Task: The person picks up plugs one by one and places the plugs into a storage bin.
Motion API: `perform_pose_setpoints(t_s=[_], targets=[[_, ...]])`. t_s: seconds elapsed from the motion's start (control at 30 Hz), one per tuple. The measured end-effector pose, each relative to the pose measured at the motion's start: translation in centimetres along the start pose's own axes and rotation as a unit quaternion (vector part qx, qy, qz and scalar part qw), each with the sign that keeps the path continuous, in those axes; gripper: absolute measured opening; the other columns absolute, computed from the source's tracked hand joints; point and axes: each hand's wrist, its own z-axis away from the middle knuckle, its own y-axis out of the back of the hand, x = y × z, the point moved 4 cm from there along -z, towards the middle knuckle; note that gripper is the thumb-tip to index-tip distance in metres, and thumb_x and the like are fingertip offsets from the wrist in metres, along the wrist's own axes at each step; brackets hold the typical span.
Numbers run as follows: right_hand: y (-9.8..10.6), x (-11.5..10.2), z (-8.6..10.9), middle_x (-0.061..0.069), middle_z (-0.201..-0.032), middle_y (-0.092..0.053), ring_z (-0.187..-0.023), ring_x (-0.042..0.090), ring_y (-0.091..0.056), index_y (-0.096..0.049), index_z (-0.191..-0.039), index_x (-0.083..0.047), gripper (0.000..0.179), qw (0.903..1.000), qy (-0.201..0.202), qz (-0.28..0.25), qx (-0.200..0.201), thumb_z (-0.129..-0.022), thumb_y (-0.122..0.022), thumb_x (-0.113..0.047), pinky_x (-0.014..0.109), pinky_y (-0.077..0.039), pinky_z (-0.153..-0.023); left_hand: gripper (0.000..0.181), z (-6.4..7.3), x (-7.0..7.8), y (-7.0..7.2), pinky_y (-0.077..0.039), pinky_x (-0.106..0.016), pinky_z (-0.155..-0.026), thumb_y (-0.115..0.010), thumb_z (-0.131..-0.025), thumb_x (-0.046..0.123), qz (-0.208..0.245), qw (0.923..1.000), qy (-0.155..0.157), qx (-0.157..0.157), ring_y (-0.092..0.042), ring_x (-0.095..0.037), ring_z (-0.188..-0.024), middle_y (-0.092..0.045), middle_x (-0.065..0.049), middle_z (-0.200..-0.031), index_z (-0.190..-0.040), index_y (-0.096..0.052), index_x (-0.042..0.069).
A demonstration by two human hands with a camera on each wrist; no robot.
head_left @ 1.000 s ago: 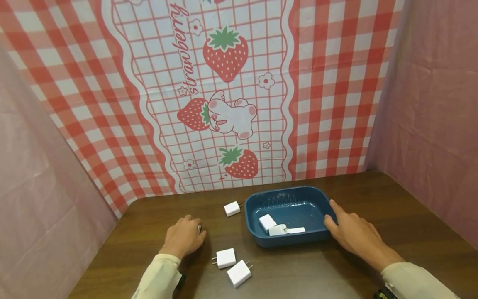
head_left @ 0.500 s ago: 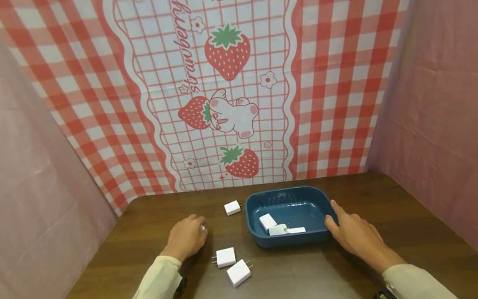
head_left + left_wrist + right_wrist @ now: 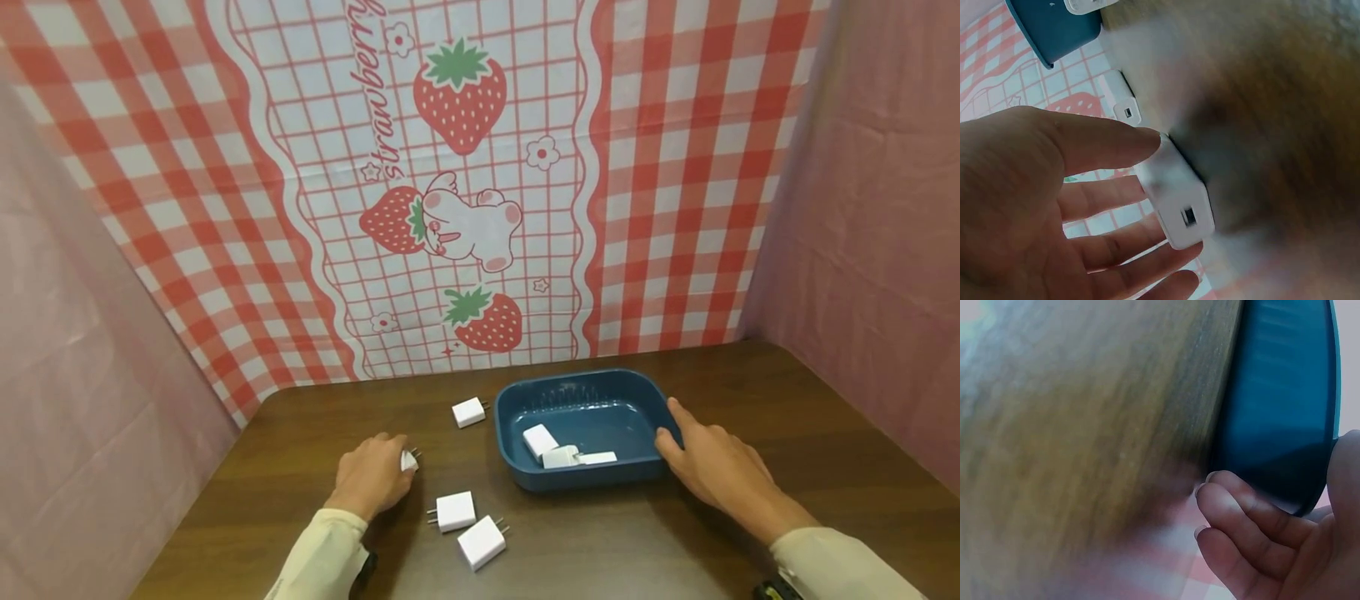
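Observation:
In the head view my left hand (image 3: 372, 477) is low over the left part of the table, pinching a white plug-in charger (image 3: 1179, 200). The left wrist view has its thumb on one face, the fingers behind, and the USB port end facing the camera. Two metal prongs point right in the head view. My right hand (image 3: 716, 467) holds the right end of a blue plastic basin (image 3: 577, 481), thumb at the rim and fingers curled against the outer wall. Inside the basin lie a white charger (image 3: 540, 440) and other white pieces (image 3: 560, 457), partly overlapping.
One loose charger (image 3: 469, 412) lies left of the basin. Two more, a charger (image 3: 455, 512) with prongs to the left and a charger (image 3: 482, 542) beside it, lie nearer the front. Behind the wooden table (image 3: 637, 550) hangs a strawberry-print checked cloth (image 3: 675, 208).
My left hand has shifted slightly right, and the charger in its fingers has come into view with its prongs. The right hand stays on the basin. The head view has tilted slightly.

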Motion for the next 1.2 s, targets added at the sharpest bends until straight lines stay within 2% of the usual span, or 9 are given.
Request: perform_pose_setpoints(t_s=[0.1,0.2,0.3,0.47,0.73,0.93,1.2], targets=[[0.0,0.0,0.0,0.011,-0.074,-0.059,-0.07,0.026,-0.053,-0.023,-0.156,0.001,0.074,1.0,0.001,-0.001,-0.002,-0.103,-0.042,-0.047,0.048,-0.044,-0.06,0.028,0.1,0.1,0.0,-0.048,-0.048,-0.057,-0.078,-0.076,0.02,-0.004,1.0,0.002,-0.006,-0.065,-0.029,-0.077,-0.065,-0.005,-0.088,-0.103,-0.073,0.015],[0.1,0.0,0.1,0.009,-0.072,-0.057,-0.07,0.026,-0.053,-0.023,-0.156,0.0,0.074,1.0,0.002,-0.001,0.0,-0.103,-0.042,-0.047,0.048,-0.044,-0.059,0.022,0.1,0.2,0.0,-0.048,-0.048,-0.056,-0.077,-0.077,0.024,-0.002,1.0,0.005,-0.006,-0.065,-0.029,-0.075,-0.064,-0.004,-0.086,-0.096,-0.072,0.017],[0.0,0.1,0.1,0.007,-0.068,-0.052,-0.067,0.025,-0.052,-0.021,-0.157,-0.001,0.074,1.0,-0.002,-0.001,-0.006,-0.103,-0.04,-0.048,0.046,-0.042,-0.058,0.019,0.0,0.3,0.0,-0.049,-0.049,-0.058,-0.074,-0.08,0.03,0.005,1.0,0.005,0.005,-0.067,-0.03,-0.078,-0.066,-0.003,-0.087,-0.094,-0.073,0.018],[0.0,0.1,0.2,0.006,-0.063,-0.045,-0.057,0.022,-0.045,-0.017,-0.158,-0.002,0.076,0.9997,-0.012,-0.004,-0.019,-0.103,-0.038,-0.049,0.041,-0.036,-0.055,0.03,-0.4,0.5,0.0,-0.05,-0.049,-0.061,-0.07,-0.084,0.04,0.02,0.9994,0.007,0.029,-0.068,-0.029,-0.083,-0.07,-0.003,-0.092,-0.102,-0.074,0.017],[-0.1,-0.1,0.2,0.005,-0.061,-0.043,-0.054,0.02,-0.042,-0.018,-0.158,-0.001,0.075,0.9998,-0.006,-0.009,-0.019,-0.103,-0.041,-0.047,0.039,-0.035,-0.053,0.029,-0.4,0.5,-0.1,-0.045,-0.041,-0.055,-0.071,-0.083,0.041,0.04,0.9976,0.021,0.052,-0.062,-0.02,-0.072,-0.067,0.0,-0.084,-0.097,-0.069,0.015],[-0.1,0.0,0.1,0.006,-0.064,-0.044,-0.057,0.022,-0.044,-0.017,-0.158,-0.002,0.075,0.9996,-0.012,-0.009,-0.024,-0.103,-0.039,-0.048,0.041,-0.036,-0.055,0.03,-0.4,0.8,-0.1,-0.046,-0.041,-0.054,-0.073,-0.083,0.04,0.042,0.9973,0.008,0.059,-0.061,-0.019,-0.067,-0.065,0.001,-0.079,-0.096,-0.067,0.014],[0.0,0.1,0.1,0.006,-0.066,-0.049,-0.068,0.026,-0.051,-0.02,-0.157,-0.001,0.075,0.9997,-0.01,0.0,-0.021,-0.103,-0.041,-0.048,0.047,-0.042,-0.061,0.026,-0.3,1.7,0.0,-0.045,-0.04,-0.053,-0.076,-0.082,0.039,0.062,0.9946,-0.021,0.081,-0.059,-0.015,-0.064,-0.063,0.006,-0.075,-0.093,-0.064,0.019]])
